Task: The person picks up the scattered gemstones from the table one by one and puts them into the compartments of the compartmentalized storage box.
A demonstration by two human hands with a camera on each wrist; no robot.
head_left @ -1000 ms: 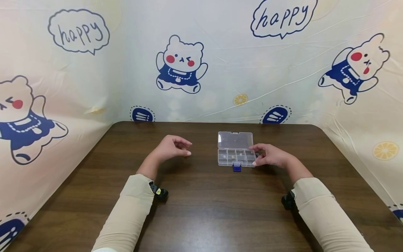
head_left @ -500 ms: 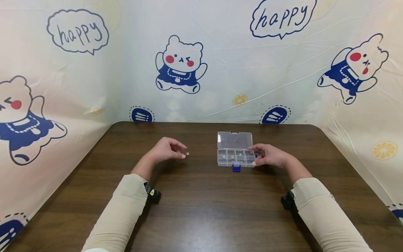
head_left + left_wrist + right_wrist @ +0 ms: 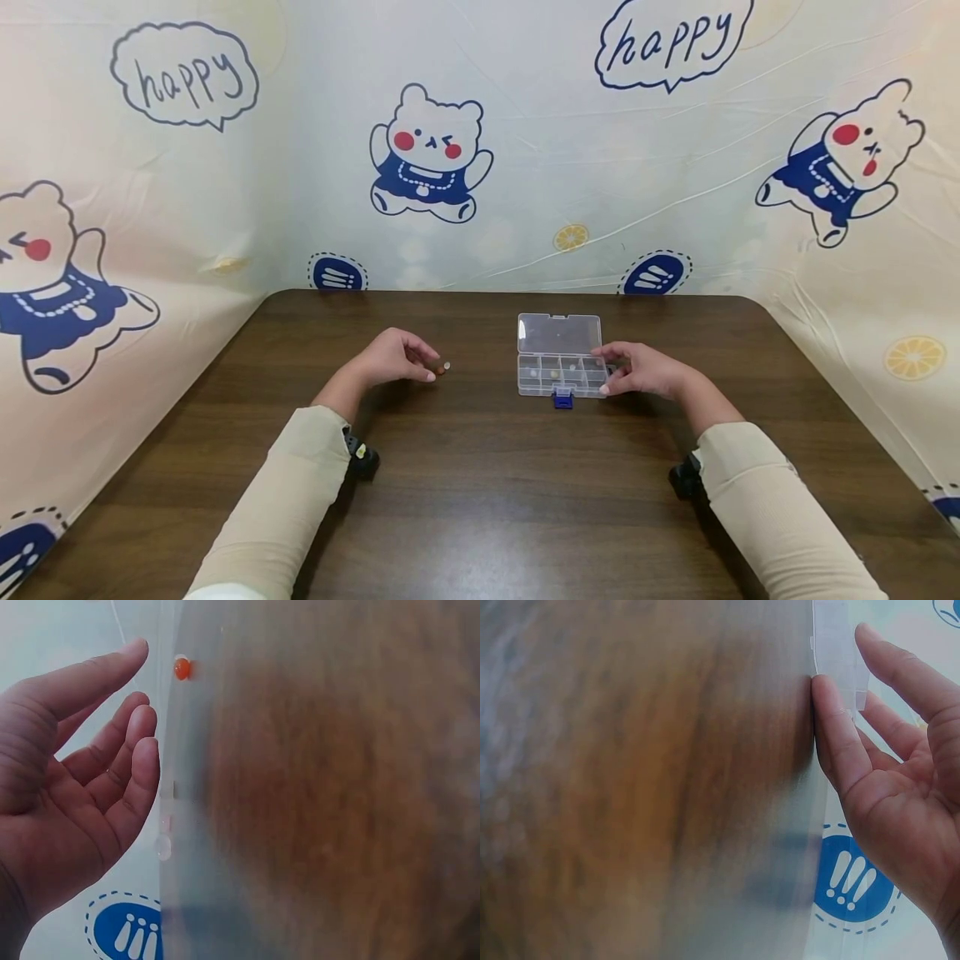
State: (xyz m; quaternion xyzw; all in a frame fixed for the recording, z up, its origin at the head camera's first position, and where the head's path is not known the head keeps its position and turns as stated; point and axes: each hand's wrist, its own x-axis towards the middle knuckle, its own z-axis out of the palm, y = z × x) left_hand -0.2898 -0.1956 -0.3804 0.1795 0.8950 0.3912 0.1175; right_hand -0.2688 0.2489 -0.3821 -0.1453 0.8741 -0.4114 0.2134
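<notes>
In the head view a clear plastic compartment box [image 3: 562, 388] stands with its lid [image 3: 559, 334] raised at the back and a blue latch [image 3: 563, 401] at the front. Several small pale beads lie in its cells. My right hand [image 3: 642, 369] grips its right end, thumb at the near corner and a finger at the far one. My left hand [image 3: 393, 358] is held apart from it on the left, fingers loosely bent, thumb and forefinger parted with nothing between them. Just off those fingertips sit an orange bead [image 3: 182, 669] and a white bead [image 3: 447, 367].
In the left wrist view small pale translucent pieces [image 3: 163, 846] show low on the table, beyond the hand. Brown wood-grain tabletop [image 3: 480, 483] stretches in front of both hands. A printed cloth [image 3: 525, 167] hangs behind and along both sides.
My left hand has drawn back to the left; first the white bead, then the orange bead came into sight by its fingertips. My right hand and the box have stayed put.
</notes>
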